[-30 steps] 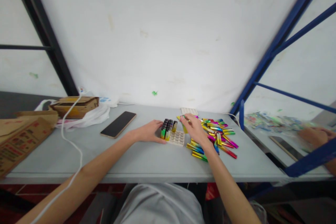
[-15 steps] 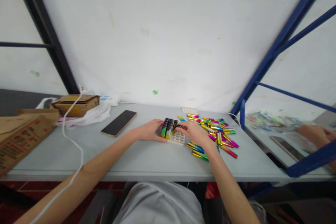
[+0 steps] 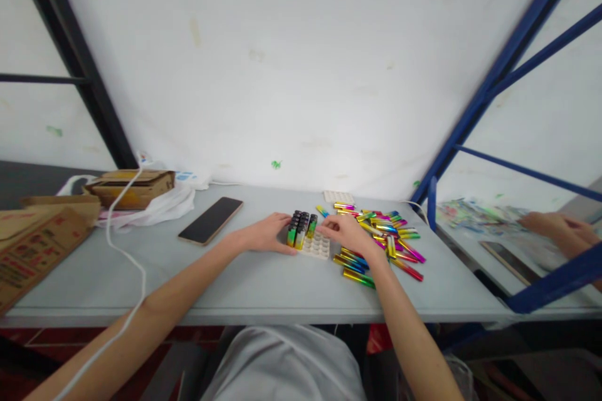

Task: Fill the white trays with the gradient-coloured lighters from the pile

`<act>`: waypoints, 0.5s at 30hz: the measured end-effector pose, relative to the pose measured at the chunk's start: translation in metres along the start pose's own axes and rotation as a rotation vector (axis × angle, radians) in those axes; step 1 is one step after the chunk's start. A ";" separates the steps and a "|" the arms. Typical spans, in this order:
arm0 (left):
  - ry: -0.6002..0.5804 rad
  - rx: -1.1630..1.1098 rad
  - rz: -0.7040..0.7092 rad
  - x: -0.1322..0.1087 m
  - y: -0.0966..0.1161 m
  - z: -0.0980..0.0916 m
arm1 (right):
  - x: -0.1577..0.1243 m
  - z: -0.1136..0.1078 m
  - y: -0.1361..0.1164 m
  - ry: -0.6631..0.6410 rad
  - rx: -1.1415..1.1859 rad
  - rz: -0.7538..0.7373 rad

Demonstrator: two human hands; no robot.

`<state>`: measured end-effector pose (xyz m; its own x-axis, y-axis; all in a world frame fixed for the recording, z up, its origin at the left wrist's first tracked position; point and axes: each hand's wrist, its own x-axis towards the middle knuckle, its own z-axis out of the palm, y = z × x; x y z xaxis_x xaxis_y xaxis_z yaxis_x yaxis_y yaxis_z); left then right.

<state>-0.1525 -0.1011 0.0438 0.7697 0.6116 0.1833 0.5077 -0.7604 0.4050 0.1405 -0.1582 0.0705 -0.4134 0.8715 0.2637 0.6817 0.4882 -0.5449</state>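
Note:
A small white tray (image 3: 316,247) with rows of round holes sits on the table in front of me. Several slim shiny tubes with black tops (image 3: 296,229) stand upright in its left part; their exact kind is too small to tell. My left hand (image 3: 268,233) grips the tray's left end, fingers behind and thumb along the front. Just right of the standing tubes is my right hand (image 3: 345,232), its fingers loosely bent and apart with nothing visible between them. Beside and beyond it lies a loose pile of shiny multicoloured tubes (image 3: 385,225).
A phone (image 3: 211,220) lies left of my left hand. Cardboard boxes (image 3: 51,232) and a white plastic bag (image 3: 181,203) occupy the left side. Another white tray (image 3: 339,197) lies by the wall. A blue metal frame (image 3: 470,119) rises at right, with another person's hand (image 3: 559,229) beyond it.
The tilted black-topped tube in my right hand now stands upright in the tray. My right hand has let go and drawn slightly right. My left hand stays at the tray.

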 end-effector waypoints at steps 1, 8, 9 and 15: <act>-0.004 0.000 -0.004 0.000 0.000 0.000 | 0.000 -0.002 0.007 0.039 -0.006 -0.009; -0.001 0.009 -0.019 0.002 -0.001 0.002 | 0.002 0.010 0.043 0.181 -0.286 0.032; -0.003 0.007 -0.020 0.002 -0.001 0.002 | 0.002 0.012 0.043 0.140 -0.309 0.042; -0.001 0.026 -0.012 0.002 -0.002 0.003 | 0.001 0.004 0.033 0.088 -0.481 0.201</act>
<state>-0.1512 -0.0986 0.0409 0.7640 0.6202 0.1779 0.5266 -0.7587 0.3835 0.1597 -0.1413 0.0497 -0.2084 0.9405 0.2685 0.9507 0.2592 -0.1700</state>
